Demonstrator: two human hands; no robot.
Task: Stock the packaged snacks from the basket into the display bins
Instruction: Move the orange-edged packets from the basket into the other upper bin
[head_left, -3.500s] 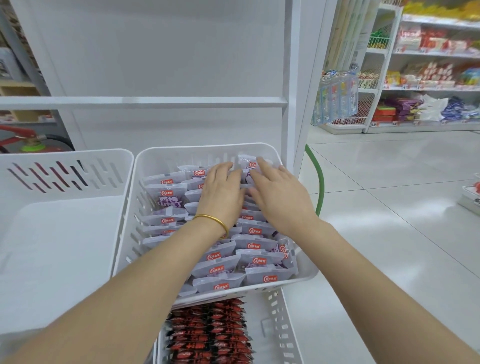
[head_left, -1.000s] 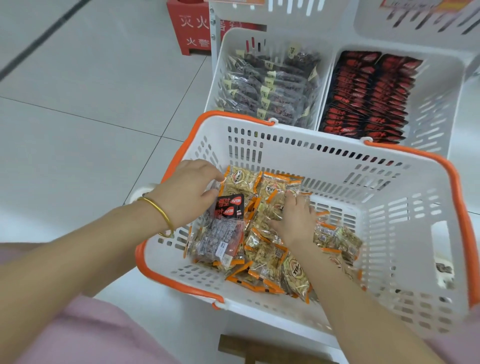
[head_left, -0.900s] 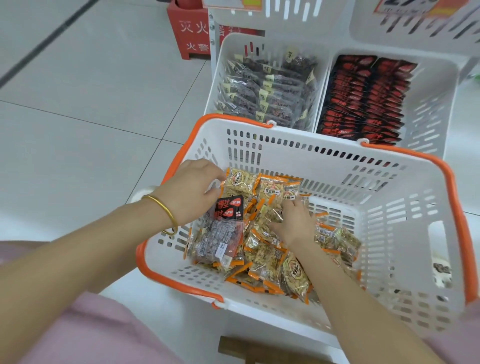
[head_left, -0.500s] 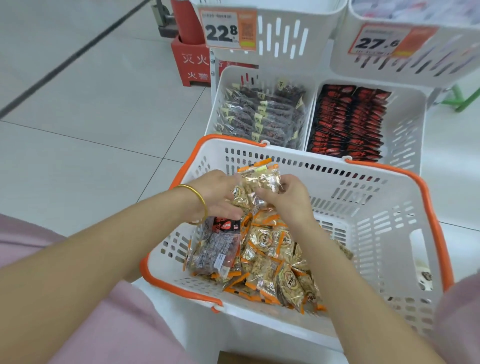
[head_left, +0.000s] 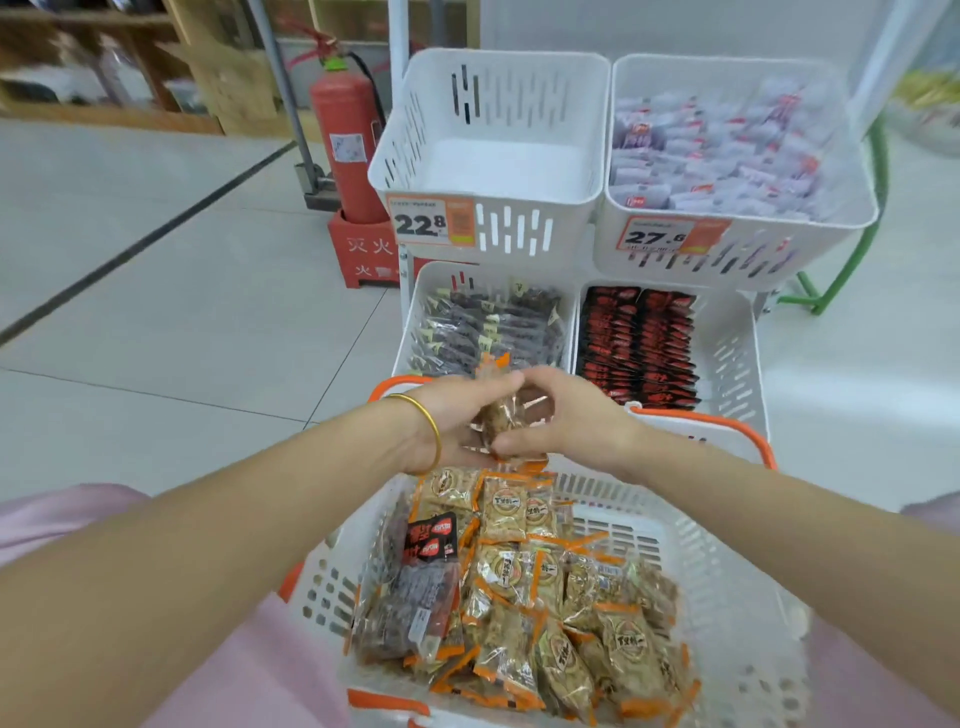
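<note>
Raised clear of the basket (head_left: 737, 582) since 0.5 s ago, left hand (head_left: 449, 423) and right hand (head_left: 569, 418) together grip a clutch of orange-edged snack packets (head_left: 501, 418) above its far rim.

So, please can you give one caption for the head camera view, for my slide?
Left hand and right hand hold orange-trimmed snack packets over the basket, facing an empty display bin.

- White basket (head_left: 727, 587) with an orange rim, near, carrying a heap of gold-and-orange snack packets (head_left: 519, 582).
- A few held packets (head_left: 501, 415) are above its far rim.
- Four white display bins (head_left: 519, 234) stand beyond it; three contain packets.
</note>
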